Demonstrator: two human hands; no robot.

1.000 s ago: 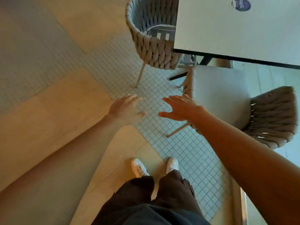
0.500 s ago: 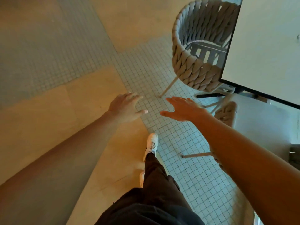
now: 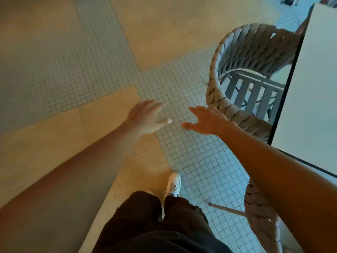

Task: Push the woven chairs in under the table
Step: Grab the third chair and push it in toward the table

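A grey woven chair with a slatted seat stands at the upper right, partly tucked under the white table. My right hand is held out flat with fingers apart, right beside the chair's braided rim; contact cannot be told. My left hand hovers open over the tiled floor, apart from the chair. A second woven chair shows at the lower right, mostly hidden behind my right forearm, one thin leg poking left.
The floor mixes small pale tiles and tan slabs. My legs in dark trousers and a white shoe stand at the bottom centre. The table's dark edge runs down the right side.
I have stepped forward and the view has shifted: the far woven chair now sits closer and further right, the nearer chair has dropped to the lower right. Both hands stay open and outstretched.
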